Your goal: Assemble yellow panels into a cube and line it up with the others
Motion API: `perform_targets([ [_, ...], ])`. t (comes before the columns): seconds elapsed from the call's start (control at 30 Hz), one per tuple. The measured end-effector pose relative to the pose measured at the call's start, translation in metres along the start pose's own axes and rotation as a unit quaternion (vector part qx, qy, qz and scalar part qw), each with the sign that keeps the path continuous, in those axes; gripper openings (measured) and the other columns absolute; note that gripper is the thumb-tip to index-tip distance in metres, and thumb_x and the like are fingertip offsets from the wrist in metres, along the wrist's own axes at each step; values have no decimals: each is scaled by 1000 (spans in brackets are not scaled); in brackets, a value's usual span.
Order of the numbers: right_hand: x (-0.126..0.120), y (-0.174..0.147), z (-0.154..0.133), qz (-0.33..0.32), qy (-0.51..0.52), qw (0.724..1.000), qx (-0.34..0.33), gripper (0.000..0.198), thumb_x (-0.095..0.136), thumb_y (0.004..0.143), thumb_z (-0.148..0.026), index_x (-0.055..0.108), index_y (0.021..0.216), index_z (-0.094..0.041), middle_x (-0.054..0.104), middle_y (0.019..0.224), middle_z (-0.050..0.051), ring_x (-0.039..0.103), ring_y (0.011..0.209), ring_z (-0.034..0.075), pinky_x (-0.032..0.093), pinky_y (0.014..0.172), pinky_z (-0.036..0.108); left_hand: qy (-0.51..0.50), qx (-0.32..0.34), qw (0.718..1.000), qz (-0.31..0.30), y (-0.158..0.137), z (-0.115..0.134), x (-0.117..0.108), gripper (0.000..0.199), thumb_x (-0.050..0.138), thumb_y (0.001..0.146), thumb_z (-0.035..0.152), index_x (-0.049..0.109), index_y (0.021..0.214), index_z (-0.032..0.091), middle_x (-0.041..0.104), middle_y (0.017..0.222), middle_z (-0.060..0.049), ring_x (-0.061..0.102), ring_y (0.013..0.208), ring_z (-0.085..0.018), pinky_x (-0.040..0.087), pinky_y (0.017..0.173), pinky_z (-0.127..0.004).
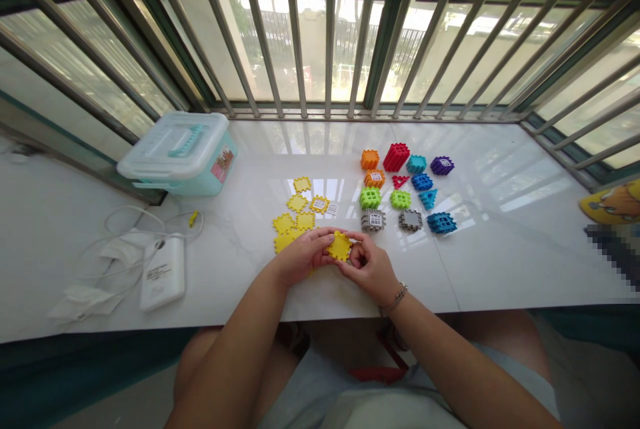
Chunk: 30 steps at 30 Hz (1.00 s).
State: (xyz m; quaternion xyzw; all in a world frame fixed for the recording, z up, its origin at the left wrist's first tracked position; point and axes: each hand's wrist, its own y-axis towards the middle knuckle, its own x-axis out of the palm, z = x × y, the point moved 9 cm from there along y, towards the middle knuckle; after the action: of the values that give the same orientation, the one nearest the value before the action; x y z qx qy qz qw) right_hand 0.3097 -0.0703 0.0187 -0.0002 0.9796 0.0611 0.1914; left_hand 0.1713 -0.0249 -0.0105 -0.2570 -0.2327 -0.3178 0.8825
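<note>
Between both hands, a yellow square interlocking tile (pixel 339 246) with notched edges is held just above the table. My left hand (pixel 306 254) is closed on its left side, thumb on the face. My right hand (pixel 370 265) pinches the right side with thumb and curled fingers; whether it is one tile or a small stack, I cannot tell. Several loose yellow tiles (pixel 284 223) lie to the left, partly hidden by my left hand. One yellow tile (pixel 319 204) carries a printed label. A small printed paper (pixel 333 210) lies beside it.
Sorted stacks stand right of centre: orange (pixel 370 160), red (pixel 397 157), green (pixel 371 198), grey (pixel 411 219), blue (pixel 442 222) and purple (pixel 443 165). A lidded teal box (pixel 210 162) sits back left. A white power bank (pixel 163 274) and cable lie left. Metal bars (pixel 330 36) border the table's back.
</note>
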Motion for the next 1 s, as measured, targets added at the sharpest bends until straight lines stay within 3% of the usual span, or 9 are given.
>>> perform_targets([
  [0.2,0,-1,0,-8,6,1000,-17,57,83,89,-39,62,139,-21,48,64,-13,46,55,9,40,59,23,-19,-10,1000,-21,0,-1,-2,51,93,87,44,77,127,18,76,115,-11,74,96,-18,63,80,-25],
  [0.53,5,1,2,-33,-30,999,-11,65,82,93,-42,61,152,-25,50,66,-12,48,57,10,39,60,23,15,-10,1000,5,-1,3,-7,60,101,77,42,75,125,18,74,109,-8,71,94,-16,60,78,-24],
  [0.73,4,0,5,-21,-39,999,-10,59,84,88,-43,65,140,-22,51,65,-12,49,56,10,40,59,24,46,-14,999,-11,-4,4,-3,68,99,79,50,71,134,20,74,117,-10,73,100,-19,61,81,-26],
  [0.87,0,0,8,10,-59,998,9,56,83,88,-48,66,133,-19,51,63,-12,50,55,11,40,59,25,122,46,991,41,-3,20,-13,70,94,81,59,71,134,19,75,108,-8,74,92,-18,63,81,-30],
  [1.0,-7,-8,8,19,-161,985,55,57,79,90,-52,66,134,-19,59,66,-8,60,59,14,43,62,26,213,157,954,142,-11,53,-33,68,86,83,72,74,120,16,79,108,-11,75,88,-20,64,85,-35],
])
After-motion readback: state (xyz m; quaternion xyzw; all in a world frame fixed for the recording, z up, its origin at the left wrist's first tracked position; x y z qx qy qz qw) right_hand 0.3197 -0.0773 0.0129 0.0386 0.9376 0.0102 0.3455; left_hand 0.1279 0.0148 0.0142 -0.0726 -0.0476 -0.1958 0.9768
